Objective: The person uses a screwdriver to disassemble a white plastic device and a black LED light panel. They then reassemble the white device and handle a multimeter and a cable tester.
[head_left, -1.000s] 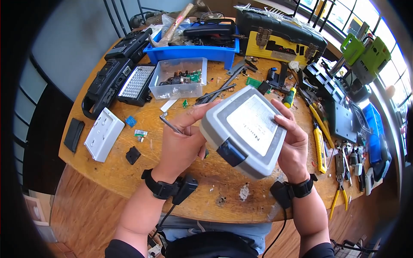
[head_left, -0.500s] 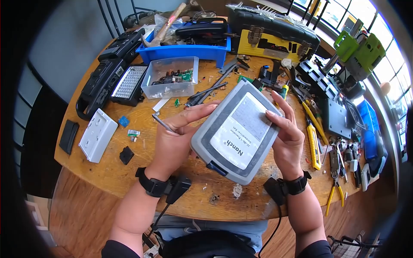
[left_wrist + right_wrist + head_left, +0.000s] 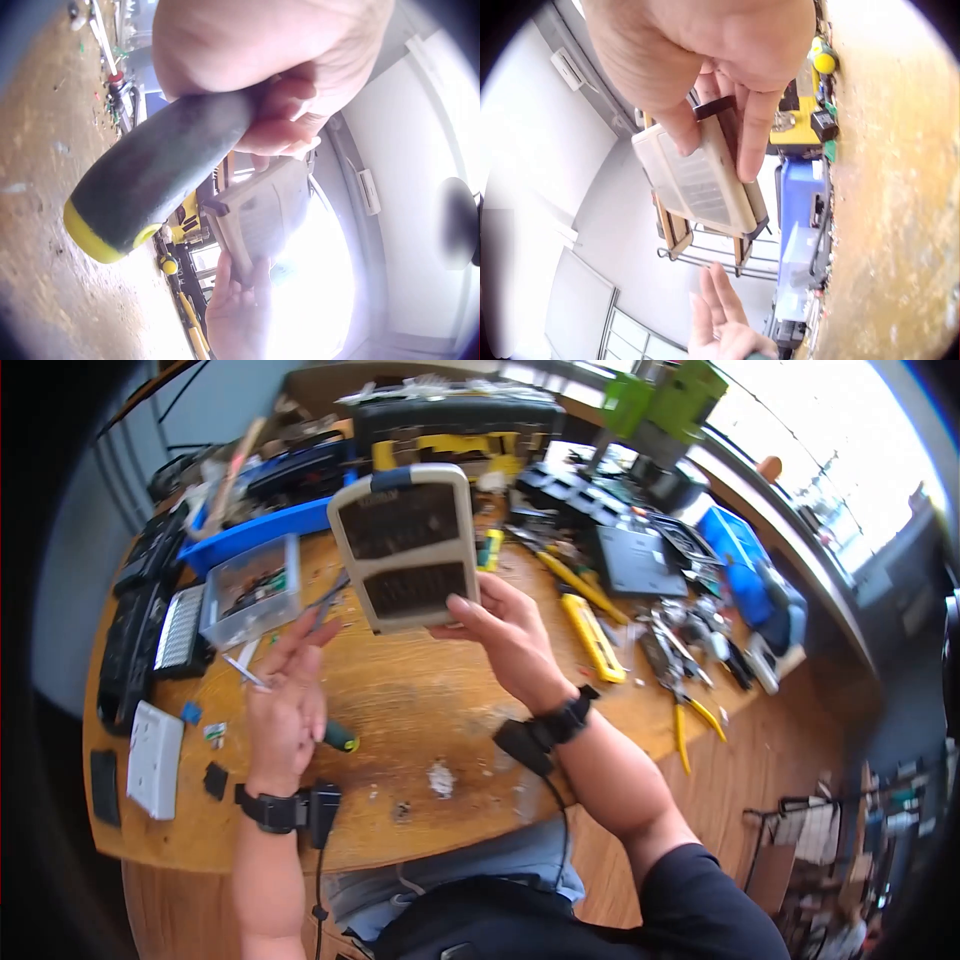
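Observation:
My right hand pinches the lower right corner of a grey case, thumb on its front; two dark windows face up. In the right wrist view the case sits between thumb and fingers. My left hand, apart from the case, holds a screwdriver: its metal shaft sticks out by the thumb side, and its dark green handle with a yellow end shows below the palm. Large in the left wrist view is that handle, under my curled fingers.
Left on the wooden table are a white plastic housing and a clear bin of parts. A blue tray and a black-yellow toolbox stand behind. Right lie a yellow cutter, yellow-handled pliers and a drill stand.
My left hand has come off the case and moved left with the screwdriver. The case has been turned from its labelled face to its windowed face and raised. The head view has swung right.

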A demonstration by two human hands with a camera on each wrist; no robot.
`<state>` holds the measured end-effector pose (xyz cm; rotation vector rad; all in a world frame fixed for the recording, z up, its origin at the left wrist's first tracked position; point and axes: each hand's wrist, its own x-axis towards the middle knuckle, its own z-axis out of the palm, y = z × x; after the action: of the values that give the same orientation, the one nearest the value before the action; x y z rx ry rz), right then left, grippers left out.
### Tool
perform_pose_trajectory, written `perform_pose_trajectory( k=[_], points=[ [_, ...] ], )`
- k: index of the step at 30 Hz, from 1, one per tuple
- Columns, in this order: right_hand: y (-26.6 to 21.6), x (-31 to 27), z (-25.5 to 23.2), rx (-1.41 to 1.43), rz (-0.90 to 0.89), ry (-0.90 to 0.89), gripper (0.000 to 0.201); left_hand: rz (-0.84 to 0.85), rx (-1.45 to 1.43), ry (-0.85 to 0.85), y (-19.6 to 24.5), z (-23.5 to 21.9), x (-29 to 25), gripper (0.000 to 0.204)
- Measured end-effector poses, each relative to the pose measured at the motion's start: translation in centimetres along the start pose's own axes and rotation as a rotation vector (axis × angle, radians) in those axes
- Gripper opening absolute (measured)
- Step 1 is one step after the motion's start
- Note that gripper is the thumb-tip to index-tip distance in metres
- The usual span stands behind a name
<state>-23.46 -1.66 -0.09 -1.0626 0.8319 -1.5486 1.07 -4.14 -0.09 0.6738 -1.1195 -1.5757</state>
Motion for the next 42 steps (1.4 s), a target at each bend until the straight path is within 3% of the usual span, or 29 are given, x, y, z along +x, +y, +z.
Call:
perform_pose_trajectory(
  k=[6, 10, 14, 18, 21, 25, 28, 32, 33, 42],
  points=[
    [-6.9, -1.3, -5.9, 0.005, -0.208, 0.379, 0.027, -0.024, -0.103, -0.004, -0.7, -1.7, 1.0, 0.036],
    [-12.4, -4.9, -14.8, -0.156, -0.396, 0.706, 0.026, -0.025, -0.112, -0.006, -0.4, -1.7, 0.9, 0.037],
    [-17.3, -10.5, -22.7, -0.207, -0.438, 0.992, 0.028, -0.023, -0.091, -0.010, -0.6, -1.7, 1.0, 0.037],
    [-19.8, -15.0, -29.9, -0.222, -0.377, 1.214, 0.027, -0.029, -0.104, -0.022, -0.6, -1.6, 1.0, 0.037],
    [-20.2, -17.1, -35.3, -0.262, -0.172, 1.358, 0.031, -0.028, -0.101, -0.031, -0.9, -1.9, 1.2, 0.037],
    [-20.5, -17.7, -38.7, -0.259, 0.037, 1.424, 0.034, -0.016, -0.097, -0.023, -1.0, -2.1, 1.3, 0.036],
    [-20.3, -17.1, -41.2, -0.203, 0.079, 1.442, 0.030, -0.008, -0.085, -0.008, -0.9, -2.0, 1.2, 0.036],
    [-19.5, -16.5, -42.9, -0.276, 0.065, 1.428, 0.032, -0.005, -0.076, 0.009, -0.8, -2.1, 1.2, 0.036],
    [-19.2, -16.4, -42.9, -0.329, 0.049, 1.410, 0.043, -0.009, -0.081, 0.012, -0.8, -2.1, 1.2, 0.036],
    [-20.1, -17.9, -40.9, -0.288, 0.033, 1.277, 0.048, -0.010, -0.057, 0.031, -0.9, -2.2, 1.3, 0.037]
  ],
)
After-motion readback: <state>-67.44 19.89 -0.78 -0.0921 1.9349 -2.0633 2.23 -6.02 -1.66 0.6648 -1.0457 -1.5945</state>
